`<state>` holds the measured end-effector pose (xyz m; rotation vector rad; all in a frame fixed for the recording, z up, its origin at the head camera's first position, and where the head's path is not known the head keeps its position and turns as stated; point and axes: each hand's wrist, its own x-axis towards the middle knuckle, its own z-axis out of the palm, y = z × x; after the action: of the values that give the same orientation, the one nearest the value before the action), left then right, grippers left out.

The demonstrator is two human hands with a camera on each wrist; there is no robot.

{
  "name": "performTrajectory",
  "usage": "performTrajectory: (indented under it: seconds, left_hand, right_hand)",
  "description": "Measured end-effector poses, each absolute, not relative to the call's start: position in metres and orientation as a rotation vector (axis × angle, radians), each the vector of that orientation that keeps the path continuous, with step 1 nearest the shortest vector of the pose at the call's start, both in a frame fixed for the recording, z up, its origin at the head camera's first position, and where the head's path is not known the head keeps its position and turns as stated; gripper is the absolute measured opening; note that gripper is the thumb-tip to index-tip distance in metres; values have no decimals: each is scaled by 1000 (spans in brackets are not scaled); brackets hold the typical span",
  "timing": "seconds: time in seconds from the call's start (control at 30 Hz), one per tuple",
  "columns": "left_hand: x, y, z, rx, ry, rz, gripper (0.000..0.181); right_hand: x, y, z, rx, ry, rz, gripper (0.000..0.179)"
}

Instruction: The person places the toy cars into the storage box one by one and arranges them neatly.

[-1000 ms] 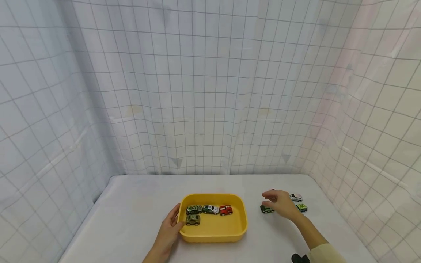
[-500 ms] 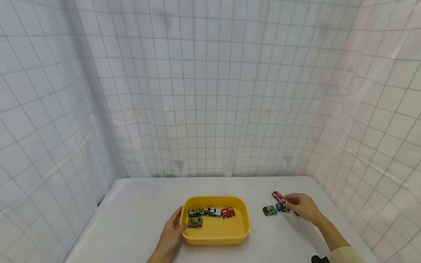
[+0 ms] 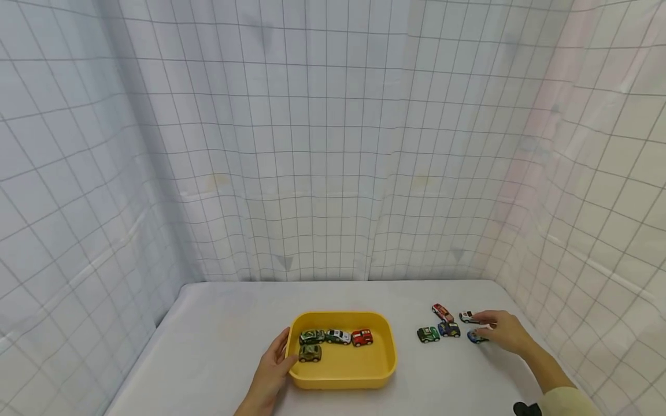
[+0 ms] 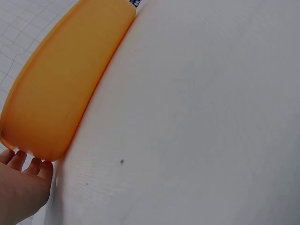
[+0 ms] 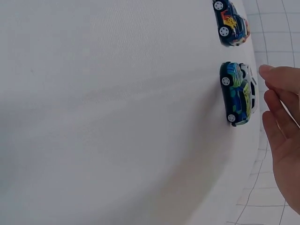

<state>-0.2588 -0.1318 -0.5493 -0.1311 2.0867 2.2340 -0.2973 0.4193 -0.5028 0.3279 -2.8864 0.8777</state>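
My left hand point(image 3: 267, 367) holds the left end of a yellow plastic tray point(image 3: 340, 383), thumb over the rim and fingers against the outer wall. In the tray lie a green camouflage toy car point(image 3: 312, 337), a white-and-green toy car point(image 3: 338, 337), a red toy car point(image 3: 362, 338) and an olive camouflage toy car point(image 3: 310, 353). At the right, my right hand point(image 3: 504, 332) hovers by a blue-green toy car point(image 5: 236, 93), fingers extended and nothing in them. Behind that car, a white toy car point(image 3: 466, 316) is partly hidden by the fingertips.
Left of the right hand stand a green toy car point(image 3: 428, 334), a dark blue toy car point(image 3: 449, 329) and a red-and-white toy car point(image 3: 443, 313). The table point(image 3: 208, 346) has a white cover. Gridded white curtains point(image 3: 322, 173) enclose its back and sides.
My right hand has moved right, from above the green car past the red-and-white car to the blue-green one, uncovering the cars it passed. The left hand stays on the tray.
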Motion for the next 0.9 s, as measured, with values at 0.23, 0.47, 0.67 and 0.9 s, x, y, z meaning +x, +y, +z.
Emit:
performTrajectory:
  seconds: [0.23,0.47,0.67,0.9]
  left_hand:
    - [-260,-133,-547,-118,2066,2256,73]
    - [-258,-133,-548,-111,2058,2233,74]
    - [-257,-133,-546,-106,2073,2244,73]
    - [-256,-133,-547,-105,2082,2242,72]
  right_hand:
    - [-304,431,-512,215,-2948,863,42]
    - [-311,438,-531,201,-2971,756,35]
    - [-314,437,-530,122,-2973,802,39]
    - [-314,436,-530,61,-3010,859,41]
